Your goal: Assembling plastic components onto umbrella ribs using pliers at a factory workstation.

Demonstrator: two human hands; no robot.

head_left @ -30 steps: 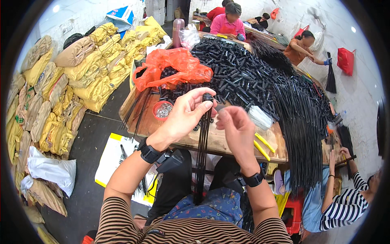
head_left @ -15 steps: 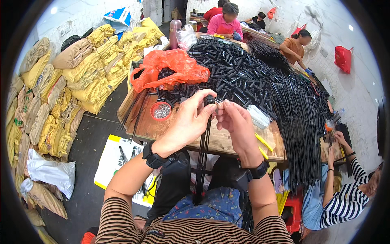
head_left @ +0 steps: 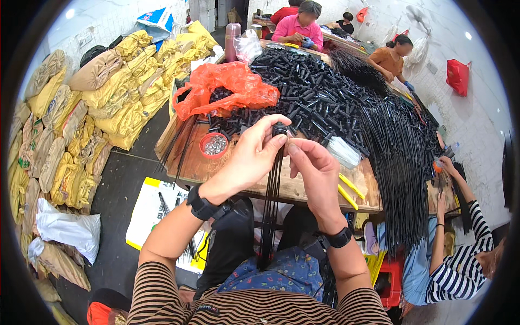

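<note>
My left hand [head_left: 250, 155] is closed around the upper end of a bundle of thin black rods [head_left: 269, 211], which look like umbrella ribs. The rods hang down toward my lap, and a black round head [head_left: 279, 129] shows between thumb and forefinger. Right beside it, thumb and forefinger of my right hand [head_left: 316, 169] are pinched together at the top of the bundle. What that pinch holds is too small to make out; a thin pale line shows at the fingertips.
On the wooden table [head_left: 244, 172] lie a heap of short black tubes [head_left: 311, 89], a red dish of small metal pieces [head_left: 214, 144], an orange-red plastic bag [head_left: 225, 89], white strips [head_left: 344, 154], yellow-handled pliers [head_left: 349, 190] and long black rods [head_left: 398, 179]. Several people work around it.
My right hand has moved slightly down, its fingertips still close to the head of the bundle. The left hand keeps its grip nearly in place. Co-workers' hands have shifted.
</note>
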